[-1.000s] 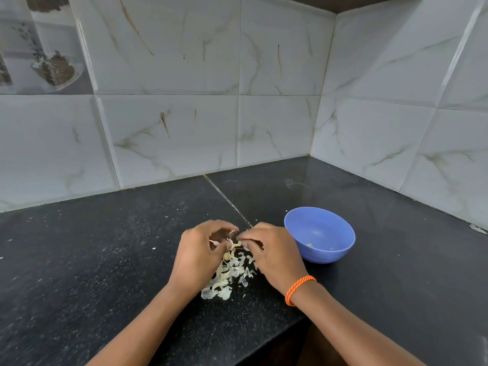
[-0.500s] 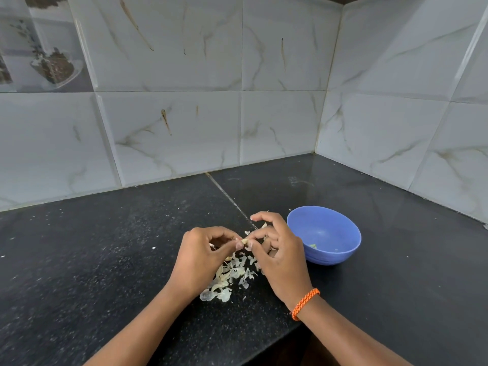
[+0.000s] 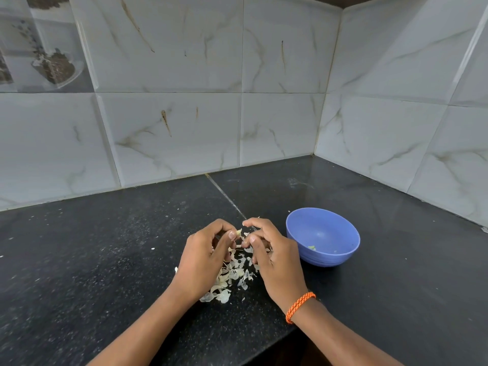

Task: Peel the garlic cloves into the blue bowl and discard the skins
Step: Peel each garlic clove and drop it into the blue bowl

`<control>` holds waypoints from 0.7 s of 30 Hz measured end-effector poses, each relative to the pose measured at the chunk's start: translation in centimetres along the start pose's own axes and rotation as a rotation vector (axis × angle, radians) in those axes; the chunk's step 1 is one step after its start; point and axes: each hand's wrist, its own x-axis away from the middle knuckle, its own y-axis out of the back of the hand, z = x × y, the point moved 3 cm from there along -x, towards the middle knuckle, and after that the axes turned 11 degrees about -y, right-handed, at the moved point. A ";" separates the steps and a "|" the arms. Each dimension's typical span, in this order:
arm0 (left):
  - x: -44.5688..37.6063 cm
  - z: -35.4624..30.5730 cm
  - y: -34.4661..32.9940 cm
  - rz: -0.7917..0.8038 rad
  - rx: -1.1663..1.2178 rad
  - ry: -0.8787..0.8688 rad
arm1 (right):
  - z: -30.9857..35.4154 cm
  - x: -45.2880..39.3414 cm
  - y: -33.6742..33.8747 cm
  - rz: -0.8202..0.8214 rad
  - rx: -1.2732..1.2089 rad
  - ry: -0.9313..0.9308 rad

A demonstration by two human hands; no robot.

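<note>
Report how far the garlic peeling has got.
Done: a skin pile lies on the counter, and small bits sit in the blue bowl. In hand: left hand and right hand pinch a clove. Left: finishing it, discarding skins.

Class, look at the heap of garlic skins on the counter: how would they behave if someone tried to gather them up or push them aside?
The garlic skins look paper-thin and curled, so probably very light and apt to scatter. Their ragged, broken edges suggest they would tear or crumble. Flakes lie strewn across the counter, so some may cling.
</note>
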 end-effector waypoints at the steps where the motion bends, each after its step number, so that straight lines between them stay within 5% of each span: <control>1: 0.0 0.0 0.0 -0.006 0.000 0.006 | 0.0 0.0 0.0 0.002 0.000 -0.006; 21: 0.1 -0.4 -0.1 -0.061 0.288 0.139 | 0.9 0.0 0.6 -0.063 -0.178 -0.013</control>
